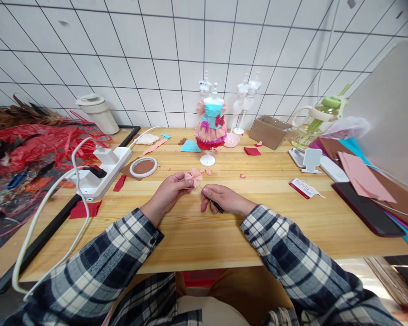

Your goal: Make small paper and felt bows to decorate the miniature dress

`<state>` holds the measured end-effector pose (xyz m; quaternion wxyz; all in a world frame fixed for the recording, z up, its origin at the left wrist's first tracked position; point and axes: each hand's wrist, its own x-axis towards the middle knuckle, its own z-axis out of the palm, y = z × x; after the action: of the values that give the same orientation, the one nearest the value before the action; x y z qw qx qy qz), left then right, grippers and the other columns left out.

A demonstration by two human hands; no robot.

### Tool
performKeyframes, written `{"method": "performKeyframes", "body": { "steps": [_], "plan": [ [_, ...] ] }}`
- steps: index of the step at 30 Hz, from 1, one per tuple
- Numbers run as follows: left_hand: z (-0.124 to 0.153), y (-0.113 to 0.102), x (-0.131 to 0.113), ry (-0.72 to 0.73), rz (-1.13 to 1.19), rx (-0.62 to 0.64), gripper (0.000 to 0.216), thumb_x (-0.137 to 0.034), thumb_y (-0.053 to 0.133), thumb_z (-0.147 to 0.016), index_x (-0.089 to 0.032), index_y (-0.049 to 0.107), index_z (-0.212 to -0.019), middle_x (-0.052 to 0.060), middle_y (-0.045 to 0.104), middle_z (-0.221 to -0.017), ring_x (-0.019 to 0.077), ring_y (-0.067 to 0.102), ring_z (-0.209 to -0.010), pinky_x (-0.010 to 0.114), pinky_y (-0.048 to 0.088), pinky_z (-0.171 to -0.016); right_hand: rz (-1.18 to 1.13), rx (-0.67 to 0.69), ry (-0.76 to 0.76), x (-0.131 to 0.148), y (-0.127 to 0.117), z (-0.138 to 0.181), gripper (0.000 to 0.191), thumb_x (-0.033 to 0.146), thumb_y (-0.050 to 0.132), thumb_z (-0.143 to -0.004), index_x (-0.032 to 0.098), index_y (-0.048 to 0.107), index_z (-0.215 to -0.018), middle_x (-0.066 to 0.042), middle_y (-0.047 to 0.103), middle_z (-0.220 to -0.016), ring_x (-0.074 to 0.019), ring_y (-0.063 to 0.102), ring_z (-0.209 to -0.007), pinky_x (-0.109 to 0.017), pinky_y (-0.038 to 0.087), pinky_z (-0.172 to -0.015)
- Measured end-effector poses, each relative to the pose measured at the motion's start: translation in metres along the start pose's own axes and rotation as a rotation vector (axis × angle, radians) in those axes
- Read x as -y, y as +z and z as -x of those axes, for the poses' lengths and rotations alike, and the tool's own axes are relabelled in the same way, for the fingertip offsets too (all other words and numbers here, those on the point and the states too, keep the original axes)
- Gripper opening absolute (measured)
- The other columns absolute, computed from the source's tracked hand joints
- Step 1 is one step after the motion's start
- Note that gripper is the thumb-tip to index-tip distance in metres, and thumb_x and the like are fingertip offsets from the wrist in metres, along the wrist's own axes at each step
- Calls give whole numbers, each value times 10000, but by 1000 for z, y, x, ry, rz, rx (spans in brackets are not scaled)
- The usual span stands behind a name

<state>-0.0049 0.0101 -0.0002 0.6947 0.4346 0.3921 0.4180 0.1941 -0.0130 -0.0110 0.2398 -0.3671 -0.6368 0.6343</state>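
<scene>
My left hand (177, 187) pinches a pale pink crepe-paper flower (193, 176) between thumb and fingers, above the wooden table. Close on its right, my right hand (222, 198) is closed around a slim black-handled tool (218, 206). Its thin metal tip points at the flower; whether the two touch I cannot tell, nor the tool's exact kind. Small pink paper scraps (208, 172) lie just beyond my fingers. Behind them stands a small white dress form (207, 160) wearing a turquoise paper bodice (213, 115) and a ruffled pink and red skirt (211, 136).
At left are a roll of tape (143, 167), a white power strip (104, 174) with looping cables and a cream tumbler (98, 113). Along the back sit a pink bowl (231, 140) and a cardboard box (269, 132). A phone (367, 213) and pink paper sheets (365, 176) lie right.
</scene>
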Motion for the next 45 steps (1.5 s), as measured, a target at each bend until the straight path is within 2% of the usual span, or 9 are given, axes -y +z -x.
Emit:
{"method": "performKeyframes", "body": {
  "steps": [4, 11, 45],
  "plan": [
    [0, -1, -1, -5, 30, -7, 208, -226, 802, -652, -137, 662, -777, -2, 642, -757, 96, 590, -703, 206, 455, -672, -2, 0, 3, 0, 0, 0, 432, 612, 395, -907, 194, 465, -824, -33, 699, -714, -78, 472, -413, -200, 333, -400],
    [-1, -1, 1, -5, 0, 81, 179, -227, 786, -667, -137, 644, -728, -6, 619, -711, 93, 568, -670, 210, 449, -680, 37, 30, -30, 1, 0, 1, 451, 625, 374, -911, 191, 471, -835, -35, 695, -731, -73, 456, -419, -200, 338, -411],
    [-1, -2, 2, -3, -17, 63, 218, -240, 801, -643, -144, 627, -733, -13, 596, -700, 100, 550, -656, 218, 430, -658, 61, 40, -27, 5, 1, 3, 428, 602, 389, -914, 193, 451, -806, -33, 688, -742, -67, 428, -430, -200, 325, -414]
  ]
}}
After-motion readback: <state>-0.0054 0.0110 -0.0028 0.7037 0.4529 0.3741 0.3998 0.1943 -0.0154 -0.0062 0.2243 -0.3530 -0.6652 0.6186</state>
